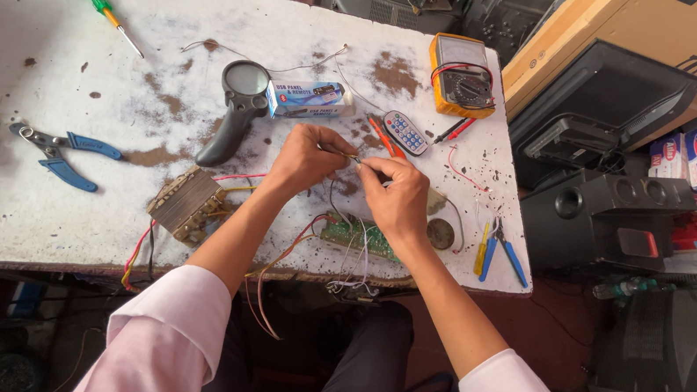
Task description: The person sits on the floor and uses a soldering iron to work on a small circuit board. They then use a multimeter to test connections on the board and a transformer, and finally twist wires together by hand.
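Observation:
My left hand (307, 157) and my right hand (400, 195) meet above the worn white table (31, 184), fingertips pinching a thin wire (355, 158) between them. Below the hands lies a green circuit board (342, 232) with white and red leads trailing off the table's front edge. A transformer (185, 201) with red and yellow wires sits left of my left forearm. Red-handled cutters (384, 137) lie just beyond my fingers.
A black magnifier (239, 103), a small box (309, 99), a small remote (406, 131), a yellow multimeter (462, 77), a green screwdriver (99, 4), blue pliers (61, 154) and blue-yellow tools (497, 251) lie about. Speakers (603, 214) and cartons stand to the right.

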`<state>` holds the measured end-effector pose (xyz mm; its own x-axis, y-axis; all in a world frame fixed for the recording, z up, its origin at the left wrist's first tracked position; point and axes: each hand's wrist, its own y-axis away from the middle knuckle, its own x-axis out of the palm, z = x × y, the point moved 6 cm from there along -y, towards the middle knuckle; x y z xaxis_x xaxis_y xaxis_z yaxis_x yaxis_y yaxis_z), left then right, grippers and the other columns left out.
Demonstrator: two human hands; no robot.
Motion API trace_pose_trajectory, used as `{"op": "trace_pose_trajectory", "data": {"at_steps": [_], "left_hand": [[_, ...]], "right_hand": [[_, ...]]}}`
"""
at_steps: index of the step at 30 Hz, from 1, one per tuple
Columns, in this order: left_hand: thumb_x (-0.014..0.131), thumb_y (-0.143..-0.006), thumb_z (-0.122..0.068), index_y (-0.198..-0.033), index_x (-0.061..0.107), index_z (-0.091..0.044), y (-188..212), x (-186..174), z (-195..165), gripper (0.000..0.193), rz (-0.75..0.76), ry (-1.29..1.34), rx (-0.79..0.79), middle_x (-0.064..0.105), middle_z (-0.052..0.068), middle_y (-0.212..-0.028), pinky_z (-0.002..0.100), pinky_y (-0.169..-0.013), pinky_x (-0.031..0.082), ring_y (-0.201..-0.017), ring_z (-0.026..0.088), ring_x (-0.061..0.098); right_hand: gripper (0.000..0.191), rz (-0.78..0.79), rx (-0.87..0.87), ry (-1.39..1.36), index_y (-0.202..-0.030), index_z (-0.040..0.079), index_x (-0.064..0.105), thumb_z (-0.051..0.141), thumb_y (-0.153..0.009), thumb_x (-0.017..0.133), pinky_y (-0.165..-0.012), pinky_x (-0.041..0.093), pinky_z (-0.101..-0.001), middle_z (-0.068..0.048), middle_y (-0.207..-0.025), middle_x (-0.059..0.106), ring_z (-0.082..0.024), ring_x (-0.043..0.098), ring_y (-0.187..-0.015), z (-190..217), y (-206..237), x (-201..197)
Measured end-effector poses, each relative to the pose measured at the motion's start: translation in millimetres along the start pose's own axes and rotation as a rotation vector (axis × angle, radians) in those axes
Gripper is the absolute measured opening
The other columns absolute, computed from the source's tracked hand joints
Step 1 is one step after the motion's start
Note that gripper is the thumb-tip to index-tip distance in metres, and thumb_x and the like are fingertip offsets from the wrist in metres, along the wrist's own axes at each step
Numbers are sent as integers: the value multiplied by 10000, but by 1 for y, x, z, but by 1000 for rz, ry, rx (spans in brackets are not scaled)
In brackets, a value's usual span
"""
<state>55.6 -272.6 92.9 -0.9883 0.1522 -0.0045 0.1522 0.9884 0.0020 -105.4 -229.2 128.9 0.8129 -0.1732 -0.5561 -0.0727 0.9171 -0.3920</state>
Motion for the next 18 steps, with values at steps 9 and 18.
{"op": "trace_pose_trajectory", "data": {"at_steps": [9,18], "left_hand": [[825,-790,-131,-982,798,-21,7,-5,1,223,83,4,-56,705,31,-697,211,-498,484,-574,54,613],[832,-781,-110,-960,803,-7,4,-5,8,209,71,-4,-59,719,40,-698,225,-492,491,-569,58,624]], "right_hand": [[156,121,147,-203,-985,-34,778,100,-904,775,-595,549,-268,-111,-800,778,-97,681,-657,-12,-5,6],[222,184,-643,380,-1129,34,727,9,-909,711,-846,577,-366,-97,-1087,706,-303,705,-1004,33,-4,-11]]}}
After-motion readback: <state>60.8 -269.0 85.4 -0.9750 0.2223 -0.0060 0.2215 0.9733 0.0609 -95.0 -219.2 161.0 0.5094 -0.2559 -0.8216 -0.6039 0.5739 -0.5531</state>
